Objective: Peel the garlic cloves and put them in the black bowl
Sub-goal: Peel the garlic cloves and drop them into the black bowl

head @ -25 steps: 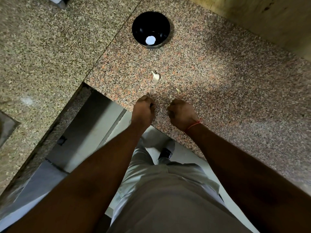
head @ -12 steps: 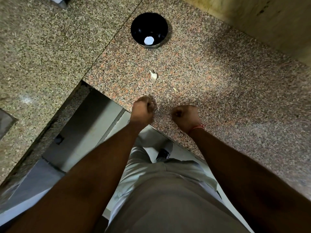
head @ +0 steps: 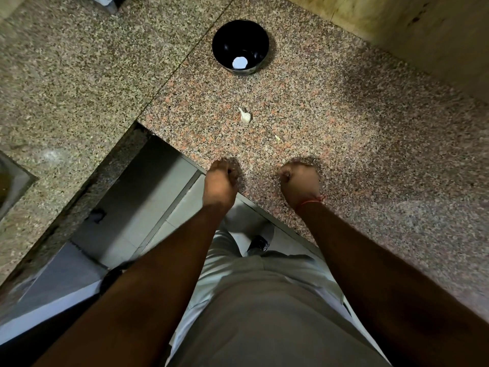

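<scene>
**Mia:** So, where are the hands?

**Ben:** Both are at the near edge of the stone counter [head: 357,133]. The left hand [head: 221,182] is curled up tight. The right hand [head: 299,181] is curled up too, a little way to the right of it. They are apart, not touching.

**Mia:** Are they holding garlic?

**Ben:** I cannot tell. The fingers are tucked under and a bit blurry. Something small could be inside, but I can't see it.

**Mia:** Where is the garlic then?

**Ben:** One garlic clove [head: 244,116] lies on the counter, farther away than the hands. It looks like it still has its skin. A tiny pale bit [head: 277,138] lies near it, to the right. Maybe it is a scrap of peel.

**Mia:** And the black bowl [head: 225,53]?

**Ben:** It sits far back, past the clove. I see a bright white spot at the bottom. I think it is just light shining, but I am not sure.

**Mia:** What could go wrong?

**Ben:** The hands work right at the edge. If a clove slips out, it could fall to the floor [head: 169,207]. Also, the bowl is a long reach away, so a slippery peeled clove might drop on the way. And the scrap could get mixed in if nobody brushes it aside.
</scene>
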